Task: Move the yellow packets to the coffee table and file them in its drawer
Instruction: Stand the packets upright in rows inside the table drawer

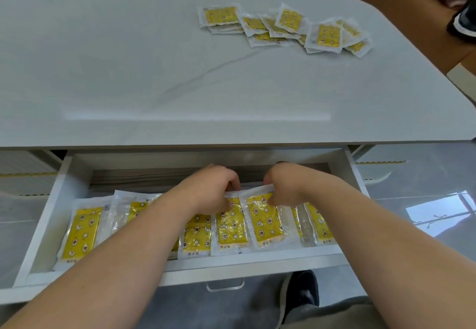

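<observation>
The coffee table's white drawer [43, 228] is pulled out toward me. Several yellow packets [81, 233] with star prints stand filed in a row inside it. My left hand [208, 187] and my right hand [286, 184] both reach into the drawer's middle. Each pinches the top edge of a packet: the left one a packet [230, 228], the right one the neighbouring packet [265, 220]. A loose pile of several more yellow packets [283, 27] lies on the white table top [128, 58] at the far right.
A clear handle [225, 285] hangs under the drawer front. My black shoe [304, 290] and grey trouser leg are below it on the glossy grey floor. A brown sofa [401, 12] with clothing stands at the far right.
</observation>
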Tool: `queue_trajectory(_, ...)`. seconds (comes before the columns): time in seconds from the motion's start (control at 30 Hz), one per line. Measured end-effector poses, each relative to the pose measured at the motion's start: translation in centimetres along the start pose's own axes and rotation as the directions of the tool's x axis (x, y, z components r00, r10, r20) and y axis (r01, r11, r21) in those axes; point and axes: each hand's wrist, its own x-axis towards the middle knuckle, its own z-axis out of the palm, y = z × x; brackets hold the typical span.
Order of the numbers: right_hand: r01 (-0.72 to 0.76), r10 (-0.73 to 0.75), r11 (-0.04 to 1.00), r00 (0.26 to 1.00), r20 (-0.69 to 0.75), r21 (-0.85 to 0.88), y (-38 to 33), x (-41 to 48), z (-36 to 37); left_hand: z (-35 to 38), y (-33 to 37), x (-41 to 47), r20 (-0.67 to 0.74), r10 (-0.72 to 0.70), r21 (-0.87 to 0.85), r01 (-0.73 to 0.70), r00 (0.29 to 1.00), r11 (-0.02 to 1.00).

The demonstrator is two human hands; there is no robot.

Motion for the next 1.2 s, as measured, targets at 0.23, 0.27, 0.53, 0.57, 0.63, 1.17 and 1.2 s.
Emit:
queue_trajectory(0.23,-0.012,0.011,0.995,1.000,-0.004,-0.098,-0.2,1.2,0.2,0.2,0.2,0.1,-0.042,0.004,0.006,-0.004,0.999,1.000)
queue_trajectory(0.27,-0.017,0.020,0.994,1.000,0.022,-0.109,-0.2,1.2,0.2,0.2,0.2,0.1,-0.044,0.004,0.005,-0.004,0.999,1.000)
queue_trajectory(0.53,-0.026,0.040,0.988,0.995,0.092,-0.151,-1.3,-1.0,-2.1,-0.3,1.3,-0.4,-0.111,-0.003,0.039,0.007,0.994,0.999)
queue_trajectory(0.57,-0.016,0.029,0.987,0.996,0.080,-0.161,-1.5,-1.4,-2.6,-0.6,1.7,-0.6,-0.131,0.007,0.050,0.000,0.991,0.999)
queue_trajectory(0.63,-0.012,0.019,0.984,0.999,0.038,-0.178,-1.8,-2.2,-3.6,-1.5,2.8,-1.1,-0.168,0.029,0.091,-0.014,0.985,0.996)
queue_trajectory(1.17,0.043,0.592,0.689,0.543,-0.596,0.724,11.5,3.6,-13.6,-13.7,6.9,10.7,-0.649,-0.026,-0.015,0.021,0.760,1.000)
queue_trajectory(1.2,0.031,0.622,0.669,0.523,-0.583,0.742,12.3,4.9,-13.5,-13.5,6.8,12.4,-0.651,-0.007,0.027,0.033,0.759,0.999)
